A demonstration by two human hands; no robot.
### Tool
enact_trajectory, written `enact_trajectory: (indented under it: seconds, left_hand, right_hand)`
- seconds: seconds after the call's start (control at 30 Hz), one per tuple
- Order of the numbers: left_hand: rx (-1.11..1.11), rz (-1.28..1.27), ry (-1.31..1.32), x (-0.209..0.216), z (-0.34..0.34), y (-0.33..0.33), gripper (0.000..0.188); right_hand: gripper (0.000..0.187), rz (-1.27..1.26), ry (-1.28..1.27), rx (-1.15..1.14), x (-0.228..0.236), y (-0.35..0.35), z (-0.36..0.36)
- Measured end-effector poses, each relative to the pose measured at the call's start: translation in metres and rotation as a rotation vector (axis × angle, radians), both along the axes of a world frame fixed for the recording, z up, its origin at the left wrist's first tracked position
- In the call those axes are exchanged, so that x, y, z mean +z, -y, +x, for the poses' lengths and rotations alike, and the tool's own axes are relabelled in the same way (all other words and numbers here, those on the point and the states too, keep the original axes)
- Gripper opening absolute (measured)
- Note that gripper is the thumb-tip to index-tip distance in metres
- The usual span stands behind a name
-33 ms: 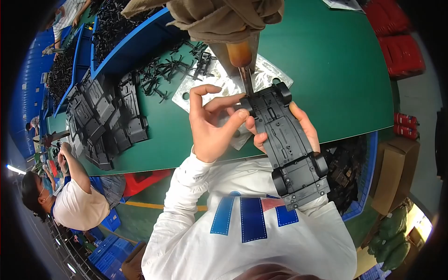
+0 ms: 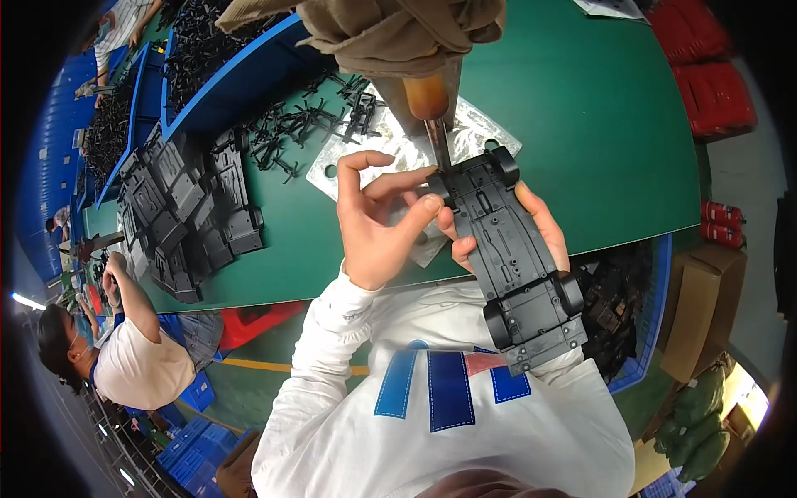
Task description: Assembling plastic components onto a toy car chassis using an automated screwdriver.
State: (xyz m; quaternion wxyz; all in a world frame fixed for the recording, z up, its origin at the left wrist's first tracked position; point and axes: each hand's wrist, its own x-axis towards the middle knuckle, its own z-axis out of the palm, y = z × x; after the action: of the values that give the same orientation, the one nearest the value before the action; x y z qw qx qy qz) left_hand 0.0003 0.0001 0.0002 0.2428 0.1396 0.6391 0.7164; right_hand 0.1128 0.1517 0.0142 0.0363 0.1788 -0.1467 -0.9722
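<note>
A black plastic toy car chassis [image 2: 506,241] is held tilted in front of me, its molded face with wheel arches toward me. My right hand [image 2: 544,224] grips it, fingers wrapping its right edge and fingertips showing at its left edge. My left hand [image 2: 375,228] pinches the chassis's far left corner between thumb and index finger; its other fingers are curled and raised. Just beyond that corner, a metal rod tip [image 2: 437,143] points down from an amber holder [image 2: 426,95] wrapped in brown cloth [image 2: 398,37]. Whether the tip touches the chassis, I cannot tell.
A shiny metal plate [image 2: 490,124] lies on the green table [image 2: 581,124]. To the left are small black frame parts [image 2: 278,133], stacked black chassis [image 2: 166,199] and blue bins [image 2: 237,70]. A blue crate [image 2: 652,315] stands below right. A co-worker [image 2: 141,357] sits at left.
</note>
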Motion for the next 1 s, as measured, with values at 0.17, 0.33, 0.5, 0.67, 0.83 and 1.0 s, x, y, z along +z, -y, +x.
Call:
enact_trajectory:
  seconds: [0.17, 0.33, 0.5, 0.67, 0.83, 1.0]
  left_hand:
    - [0.001, 0.001, 0.002, 0.0007, -0.0002, 0.0016, 0.060]
    - [0.004, 0.008, 0.010, 0.0005, -0.0001, 0.0019, 0.060]
    - [0.008, 0.010, 0.008, 0.0013, -0.0004, 0.0011, 0.060]
    - [0.012, 0.015, 0.007, 0.0005, -0.0005, 0.0009, 0.060]
    - [0.011, 0.013, 0.009, 0.0014, -0.0009, 0.0011, 0.060]
    - [0.011, 0.012, 0.014, 0.0021, -0.0012, 0.0014, 0.059]
  right_hand:
    - [0.064, 0.054, 0.010, 0.021, -0.0040, -0.0011, 0.0008]
    - [0.064, 0.025, 0.028, 0.015, -0.0028, 0.0002, 0.0002]
    - [0.061, 0.019, -0.003, 0.018, -0.0039, -0.0008, -0.0007]
    - [0.061, 0.023, 0.009, 0.011, -0.0011, 0.0000, -0.0014]
    - [0.061, 0.038, 0.002, 0.017, -0.0013, -0.0002, -0.0025]
    - [0.060, 0.088, -0.008, 0.024, 0.0000, 0.0002, -0.0021]
